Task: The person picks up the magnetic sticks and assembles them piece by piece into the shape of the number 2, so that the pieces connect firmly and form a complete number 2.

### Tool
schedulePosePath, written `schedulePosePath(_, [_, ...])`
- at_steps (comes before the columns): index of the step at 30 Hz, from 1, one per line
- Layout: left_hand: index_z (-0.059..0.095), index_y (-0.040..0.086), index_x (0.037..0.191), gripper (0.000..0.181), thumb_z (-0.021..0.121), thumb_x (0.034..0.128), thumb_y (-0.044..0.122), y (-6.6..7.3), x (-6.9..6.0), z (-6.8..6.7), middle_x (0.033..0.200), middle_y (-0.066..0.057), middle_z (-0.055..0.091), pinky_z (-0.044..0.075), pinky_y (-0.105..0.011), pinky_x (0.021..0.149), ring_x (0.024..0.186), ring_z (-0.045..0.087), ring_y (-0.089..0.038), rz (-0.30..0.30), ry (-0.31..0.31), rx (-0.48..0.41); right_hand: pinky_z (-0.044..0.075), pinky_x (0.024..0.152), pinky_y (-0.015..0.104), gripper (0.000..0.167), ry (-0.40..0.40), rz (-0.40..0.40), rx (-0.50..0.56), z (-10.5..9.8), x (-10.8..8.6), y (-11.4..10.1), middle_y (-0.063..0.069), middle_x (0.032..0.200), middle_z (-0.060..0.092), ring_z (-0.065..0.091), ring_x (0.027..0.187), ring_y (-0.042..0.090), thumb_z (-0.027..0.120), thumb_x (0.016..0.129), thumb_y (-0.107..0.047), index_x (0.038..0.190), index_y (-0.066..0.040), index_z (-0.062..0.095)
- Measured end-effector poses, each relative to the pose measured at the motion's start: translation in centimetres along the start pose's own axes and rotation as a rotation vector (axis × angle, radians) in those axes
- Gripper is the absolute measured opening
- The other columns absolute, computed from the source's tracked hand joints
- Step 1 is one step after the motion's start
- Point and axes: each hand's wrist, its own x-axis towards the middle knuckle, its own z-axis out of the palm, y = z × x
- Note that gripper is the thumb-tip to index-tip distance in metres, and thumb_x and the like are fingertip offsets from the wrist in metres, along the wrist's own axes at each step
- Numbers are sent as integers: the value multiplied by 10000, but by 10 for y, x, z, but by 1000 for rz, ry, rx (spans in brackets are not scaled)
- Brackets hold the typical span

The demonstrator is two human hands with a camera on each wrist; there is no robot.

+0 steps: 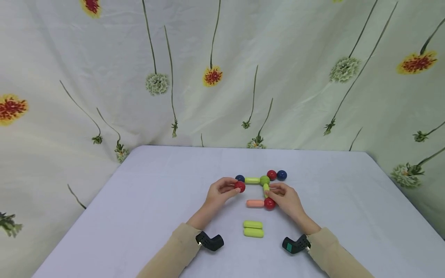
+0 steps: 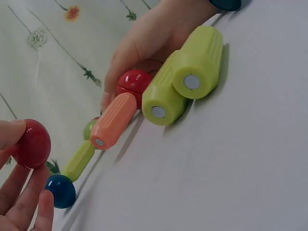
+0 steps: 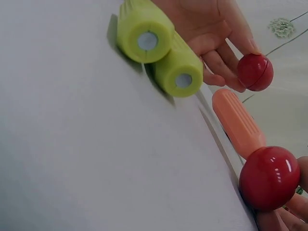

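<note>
My left hand (image 1: 219,190) pinches a red ball (image 1: 239,187) between thumb and fingers, held up off the table beside a blue ball (image 2: 61,191). My right hand (image 1: 286,198) holds a short yellow-green stick (image 1: 266,189), its thumb across the stick. That stick runs from a green ball (image 1: 264,180) down to another red ball (image 1: 269,204). From the green ball a second yellow-green stick (image 1: 252,180) extends left to the blue ball. An orange-pink stick (image 1: 255,203) points left from the lower red ball. The right fingertips are partly hidden behind that ball in the right wrist view.
Two loose yellow-green sticks (image 1: 253,228) lie side by side nearer the front, with grey discs in their ends. Behind the right hand, a red ball (image 1: 272,175) and a dark blue ball (image 1: 282,175) sit together. A flowered cloth (image 1: 222,108) hangs behind the white table (image 1: 156,216).
</note>
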Motion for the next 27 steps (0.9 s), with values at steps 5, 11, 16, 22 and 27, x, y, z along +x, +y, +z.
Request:
schedulePosePath(5, [598, 28, 1217, 428, 726, 815, 100, -19, 6, -8, 1133, -93, 629, 480, -254, 849, 1006, 618, -201, -94, -56, -30, 505, 700, 289, 370, 0, 1, 10, 1, 0, -1, 122, 976, 688, 643, 858, 220, 696, 842, -243, 1118, -7, 627])
schedulePosePath(11, [636, 11, 1173, 423, 755, 783, 125, -26, 7, -16, 1097, -97, 661, 490, -266, 843, 982, 631, -170, -120, -167, -3, 503, 693, 267, 371, 0, -3, 7, 1, 0, 0, 131, 1000, 683, 646, 875, 227, 691, 847, -242, 1122, -2, 622])
schedulePosePath(16, [645, 18, 1138, 403, 764, 771, 136, -24, 7, -21, 1061, -78, 665, 496, -268, 831, 959, 633, -165, -115, -235, 17, 504, 683, 265, 376, 4, 0, 8, 2, 0, 0, 133, 1005, 681, 643, 870, 228, 692, 845, -243, 1127, -5, 621])
schedulePosePath(22, [629, -10, 1110, 370, 745, 774, 92, -22, 7, -23, 1044, -93, 660, 493, -278, 842, 953, 626, -178, -104, -285, 31, 516, 730, 320, 371, 6, -4, 1, 2, -1, 0, 132, 996, 684, 647, 870, 229, 691, 846, -239, 1127, -6, 622])
schedulePosePath(27, [609, -7, 1174, 420, 727, 778, 66, -23, 7, -23, 1115, -104, 641, 487, -273, 854, 983, 615, -178, -99, -323, 54, 519, 758, 357, 362, 7, -6, 5, 2, 0, 0, 135, 997, 684, 650, 871, 231, 690, 849, -231, 1126, -8, 623])
